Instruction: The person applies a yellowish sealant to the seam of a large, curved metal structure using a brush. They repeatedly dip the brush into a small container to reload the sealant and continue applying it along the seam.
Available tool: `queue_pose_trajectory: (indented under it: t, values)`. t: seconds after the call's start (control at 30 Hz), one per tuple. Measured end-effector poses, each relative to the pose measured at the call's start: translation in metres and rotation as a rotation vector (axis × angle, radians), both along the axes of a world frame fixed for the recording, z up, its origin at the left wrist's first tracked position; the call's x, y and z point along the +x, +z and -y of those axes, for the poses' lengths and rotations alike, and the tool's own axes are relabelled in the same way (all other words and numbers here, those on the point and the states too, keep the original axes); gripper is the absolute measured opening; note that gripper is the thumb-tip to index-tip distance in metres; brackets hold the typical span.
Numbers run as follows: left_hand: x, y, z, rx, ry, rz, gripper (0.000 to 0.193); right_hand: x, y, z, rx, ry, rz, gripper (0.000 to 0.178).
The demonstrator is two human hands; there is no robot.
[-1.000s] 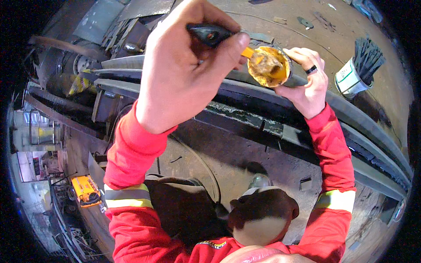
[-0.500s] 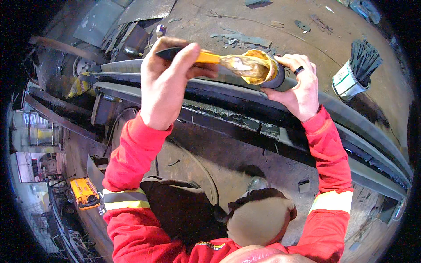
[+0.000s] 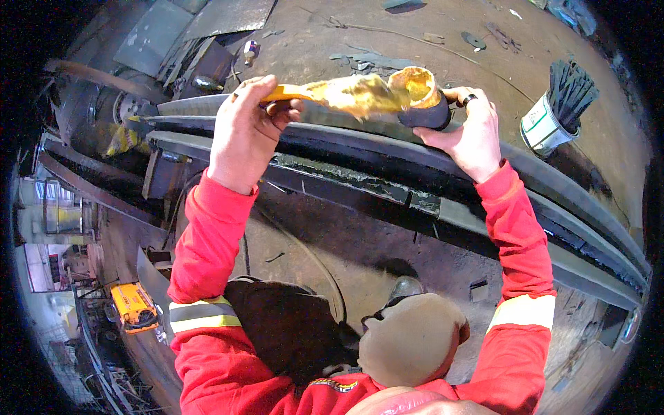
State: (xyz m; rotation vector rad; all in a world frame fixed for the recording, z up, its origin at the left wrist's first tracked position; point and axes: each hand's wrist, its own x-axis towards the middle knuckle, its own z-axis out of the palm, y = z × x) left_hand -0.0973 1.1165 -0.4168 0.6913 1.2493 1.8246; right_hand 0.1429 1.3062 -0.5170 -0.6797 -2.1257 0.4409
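My left hand [image 3: 243,138] has its fingers closed round the yellow handle of a paintbrush [image 3: 353,95]. Thick yellowish paste coats the brush head, which is somewhat smeared by motion. The head's far end lies at the mouth of a small dark can [image 3: 430,116]; whether it touches the rim I cannot tell. Yellow paste lines the inside and rim of the can, which tilts toward the brush. My right hand [image 3: 474,135] grips the can from the right, thumb below and fingers behind it. Both hands are above long dark steel beams [image 3: 332,142].
At right, a white bucket [image 3: 539,135] holds several dark flat strips. A small bottle [image 3: 250,52] stands beyond the beams, near scraps [image 3: 373,61] and a cable [image 3: 387,29] on the floor. An orange-yellow machine [image 3: 135,308] sits at lower left. Steel sheets [image 3: 152,41] lie at far left.
My left hand has moved left and slightly down with the brush, drawing its head back from inside the can toward the mouth. The can has turned more upright in my right hand.
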Motion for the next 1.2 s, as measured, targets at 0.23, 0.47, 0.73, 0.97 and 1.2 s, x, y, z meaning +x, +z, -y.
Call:
queue_pose_trajectory:
  t: [0.23,0.47,0.73,0.97,1.2]
  values:
    - [-0.026,0.052,0.014,0.16,0.059,0.173,0.016,0.002,-0.002,-0.007,-0.094,-0.018,-0.004,0.061]
    - [-0.035,0.093,0.055,0.253,-0.265,0.301,0.019,0.002,0.008,-0.004,-0.165,-0.042,0.072,0.062]
    - [0.001,-0.038,0.033,-0.247,0.137,-0.064,0.015,0.01,-0.003,-0.014,-0.118,-0.009,0.056,0.06]
    - [0.015,-0.057,0.012,-0.305,0.091,-0.815,0.013,0.011,0.013,-0.002,-0.146,-0.002,-0.065,0.048]
    - [0.015,-0.028,0.0,-0.322,0.076,-1.538,0.019,0.012,0.012,-0.008,-0.231,0.059,-0.194,0.048]
